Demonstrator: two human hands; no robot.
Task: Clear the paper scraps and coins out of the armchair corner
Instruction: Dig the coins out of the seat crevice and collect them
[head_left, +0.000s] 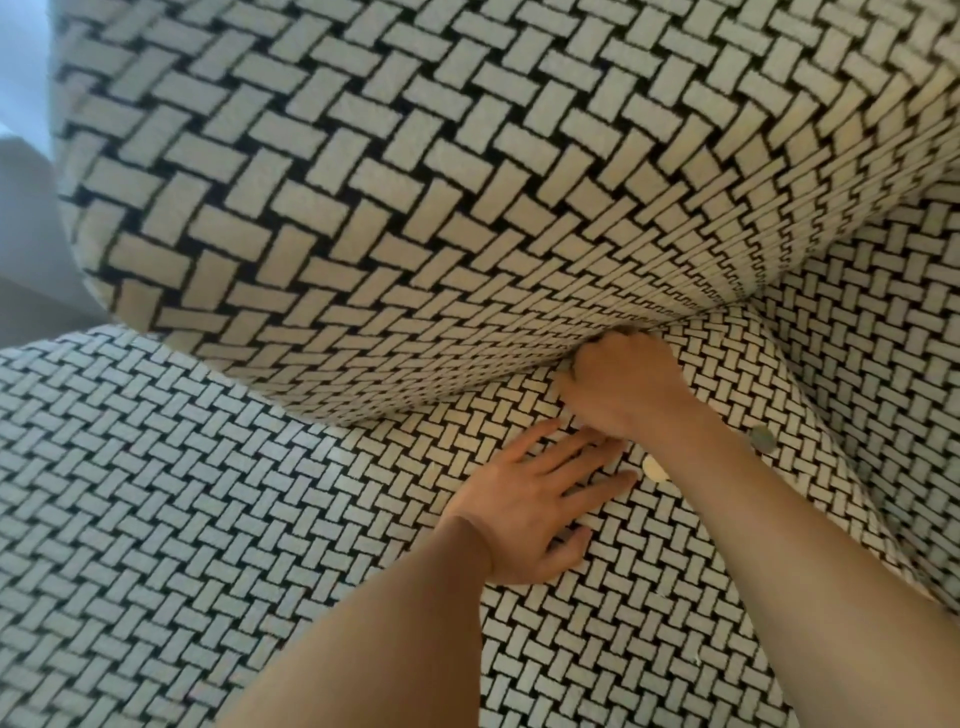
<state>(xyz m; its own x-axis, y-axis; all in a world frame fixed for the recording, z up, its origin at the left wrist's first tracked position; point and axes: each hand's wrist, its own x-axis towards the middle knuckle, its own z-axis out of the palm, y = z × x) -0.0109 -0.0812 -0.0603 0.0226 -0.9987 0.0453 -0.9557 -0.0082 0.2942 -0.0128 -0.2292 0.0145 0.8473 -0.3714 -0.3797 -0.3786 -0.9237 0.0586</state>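
L hand (524, 501) flat on seat (208, 519) | R hand (626, 387) in crease (696, 318) | coin (762, 439) by wrist

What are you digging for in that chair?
A person is searching the armchair's corner. The right hand digs into the crease between seat and cushion, fingertips hidden. The left hand lies flat on the seat. A pale coin and a grey coin lie on the seat by the right wrist.

We find the cushion (363, 208) pressed down on the seat (156, 519) — the corner gap is tight; the seat's left side lies open.
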